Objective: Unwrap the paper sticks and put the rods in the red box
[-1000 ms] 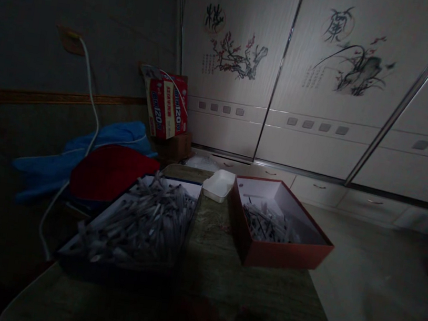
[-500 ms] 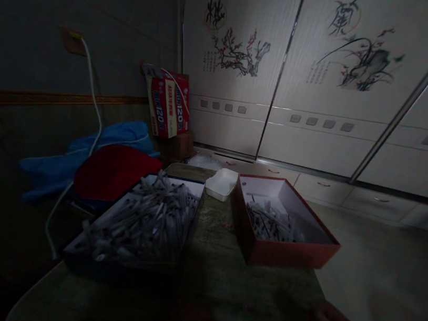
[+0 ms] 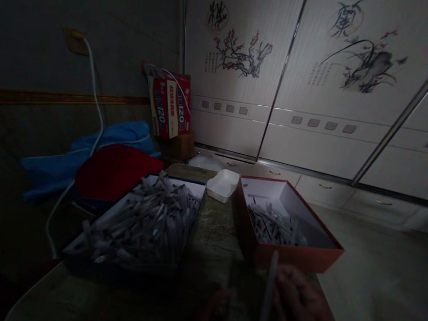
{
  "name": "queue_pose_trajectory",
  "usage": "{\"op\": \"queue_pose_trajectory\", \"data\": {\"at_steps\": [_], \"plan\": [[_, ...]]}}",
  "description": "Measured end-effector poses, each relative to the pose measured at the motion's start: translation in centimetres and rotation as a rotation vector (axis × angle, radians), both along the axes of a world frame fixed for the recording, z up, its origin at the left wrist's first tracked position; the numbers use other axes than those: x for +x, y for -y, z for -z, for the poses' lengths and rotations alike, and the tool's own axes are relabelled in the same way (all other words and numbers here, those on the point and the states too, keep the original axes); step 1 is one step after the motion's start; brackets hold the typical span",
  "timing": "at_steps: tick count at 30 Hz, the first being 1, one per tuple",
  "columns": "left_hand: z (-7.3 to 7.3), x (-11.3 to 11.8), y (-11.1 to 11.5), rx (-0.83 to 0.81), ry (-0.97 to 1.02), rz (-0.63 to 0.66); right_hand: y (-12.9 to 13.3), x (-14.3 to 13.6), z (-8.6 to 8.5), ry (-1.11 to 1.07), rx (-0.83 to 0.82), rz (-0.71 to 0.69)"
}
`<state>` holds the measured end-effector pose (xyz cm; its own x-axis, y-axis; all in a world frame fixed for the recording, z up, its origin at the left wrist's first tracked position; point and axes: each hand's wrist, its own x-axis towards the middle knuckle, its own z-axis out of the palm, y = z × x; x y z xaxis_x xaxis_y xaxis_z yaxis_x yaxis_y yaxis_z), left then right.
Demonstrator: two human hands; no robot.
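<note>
At the front of the table, my right hand (image 3: 303,306) is closed, with a thin, pale, translucent tube (image 3: 267,301) upright at its fingertips. My left hand (image 3: 216,312) is low and very dark, just left of the tube. Its fingers look pinched together, but what they hold is too dim to make out. To the left, a dark-rimmed box (image 3: 121,269) is heaped with many slender pale tubes (image 3: 150,220). Beyond my right hand stands an orange-red box (image 3: 296,258) with a white inside, holding a smaller pile of similar tubes (image 3: 272,224).
A small white tray (image 3: 223,187) stands between the boxes on the greenish table (image 3: 213,235). Red cloth (image 3: 118,173) and blue cloth (image 3: 122,131) lie at the left near a white cable (image 3: 95,90). A printed carton (image 3: 169,105) and sliding cupboard doors (image 3: 226,130) are behind.
My right hand has moved up and left from the lower right corner, and the thin tube now shows at its fingers. My left hand has risen at the bottom centre.
</note>
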<state>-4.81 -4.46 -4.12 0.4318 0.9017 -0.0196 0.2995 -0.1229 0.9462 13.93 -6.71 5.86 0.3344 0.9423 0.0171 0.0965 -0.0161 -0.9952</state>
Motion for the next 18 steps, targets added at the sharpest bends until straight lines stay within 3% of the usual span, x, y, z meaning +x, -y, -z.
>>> {"op": "queue_pose_trajectory", "data": {"at_steps": [3,5,8,11,14,18], "plan": [[0.6,0.9,-0.4,-0.101,0.108,-0.065,-3.9,2.6,-3.2,0.136,0.109,0.263],[0.8,2.8,-0.7,-0.169,0.233,-0.115,-7.0,3.5,-3.9,0.116,0.29,0.417],[1.4,6.0,-1.0,-0.171,0.345,-0.189,-10.1,3.5,-2.4,0.079,0.411,0.545],[2.7,7.3,-1.3,-0.159,0.367,-0.243,-9.4,2.5,-0.1,0.096,0.422,0.583],[3.8,6.1,-1.5,-0.155,0.357,-0.222,-6.4,1.4,1.5,0.277,0.388,0.479],[3.6,3.7,-1.6,-0.17,0.262,-0.216,-3.4,0.5,3.9,0.656,0.192,-0.011]]}}
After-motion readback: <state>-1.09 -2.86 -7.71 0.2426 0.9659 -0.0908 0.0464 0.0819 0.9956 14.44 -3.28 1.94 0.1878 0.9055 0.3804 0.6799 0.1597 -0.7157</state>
